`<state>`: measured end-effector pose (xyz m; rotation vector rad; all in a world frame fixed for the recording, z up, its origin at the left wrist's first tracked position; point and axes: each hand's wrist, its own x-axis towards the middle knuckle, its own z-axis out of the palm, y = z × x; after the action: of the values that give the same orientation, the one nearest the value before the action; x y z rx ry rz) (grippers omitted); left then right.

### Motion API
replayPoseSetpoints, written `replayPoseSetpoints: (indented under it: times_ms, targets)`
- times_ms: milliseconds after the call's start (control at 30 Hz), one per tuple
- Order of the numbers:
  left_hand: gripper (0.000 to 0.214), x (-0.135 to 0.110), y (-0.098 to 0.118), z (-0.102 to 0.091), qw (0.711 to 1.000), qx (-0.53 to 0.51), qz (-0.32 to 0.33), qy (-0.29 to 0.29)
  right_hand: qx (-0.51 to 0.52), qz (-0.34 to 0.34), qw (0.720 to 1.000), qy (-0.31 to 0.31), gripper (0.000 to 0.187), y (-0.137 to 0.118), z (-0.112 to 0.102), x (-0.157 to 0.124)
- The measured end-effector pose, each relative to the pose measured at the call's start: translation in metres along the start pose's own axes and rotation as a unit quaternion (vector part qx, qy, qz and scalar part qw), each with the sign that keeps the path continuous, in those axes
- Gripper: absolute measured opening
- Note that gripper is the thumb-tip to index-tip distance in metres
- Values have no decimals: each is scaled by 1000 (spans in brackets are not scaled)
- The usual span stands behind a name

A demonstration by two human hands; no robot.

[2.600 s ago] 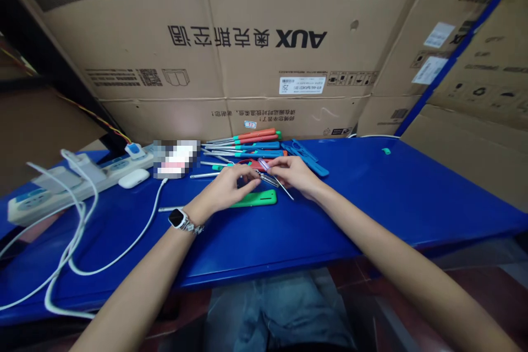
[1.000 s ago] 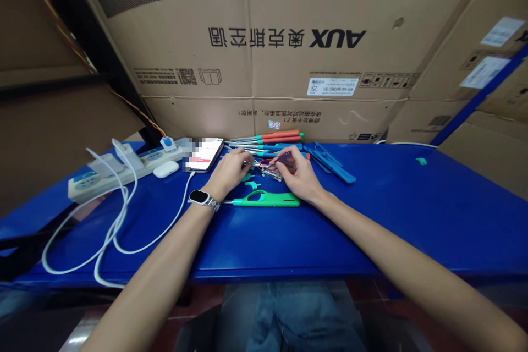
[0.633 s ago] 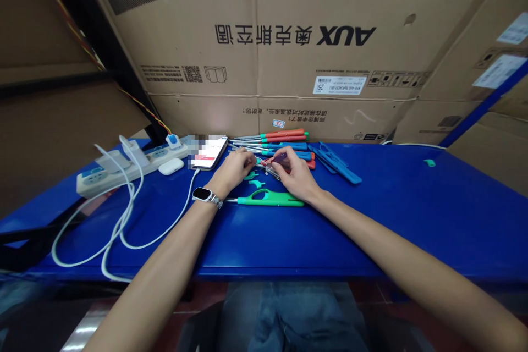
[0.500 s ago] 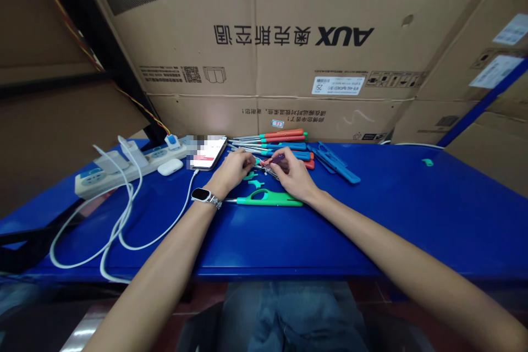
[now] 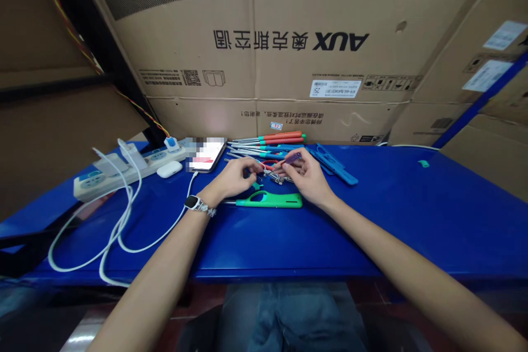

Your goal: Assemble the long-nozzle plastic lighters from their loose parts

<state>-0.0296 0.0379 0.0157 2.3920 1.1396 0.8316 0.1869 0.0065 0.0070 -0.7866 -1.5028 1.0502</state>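
My left hand (image 5: 238, 177) is low over the small parts in the middle of the blue table, fingers curled, with a gap between thumb and forefinger. My right hand (image 5: 310, 177) is closed around a slim purple piece (image 5: 292, 158), whose exact kind I cannot make out. Between the hands lie small metal parts (image 5: 274, 176), partly covered by my fingers. A small green plastic piece (image 5: 258, 186) rests just below my left fingertips. Closer to me, a green long-nosed lighter (image 5: 272, 200) lies flat, its metal tip hidden behind my left hand.
Orange lighters (image 5: 284, 136) and blue lighters (image 5: 264, 153) are piled behind my hands. Blue plastic shells (image 5: 336, 165) lie to the right. A phone (image 5: 208, 155), white case (image 5: 169, 169), power strip (image 5: 154, 162) and looping white cable (image 5: 124, 220) occupy the left. Cardboard (image 5: 264, 66) stands behind.
My hands have moved apart. My right hand has shifted right with the purple piece, and the metal parts between the hands now show more. My left thumb and forefinger have separated.
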Motion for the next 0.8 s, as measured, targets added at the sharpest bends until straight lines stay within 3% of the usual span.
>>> replayPoseSetpoints:
  times_ms: [167,467,800]
  targets:
    - [16,-3,14,4,998,-48,4,-30,6,8,1000,16,37,-10,-6,-5]
    - [19,-1,11,7,996,-61,-17,-60,9,0,1000,22,38,-13,-4,-6]
    - [14,2,10,10,998,6,10,-58,-30,-19,999,21,34,-12,-4,-7]
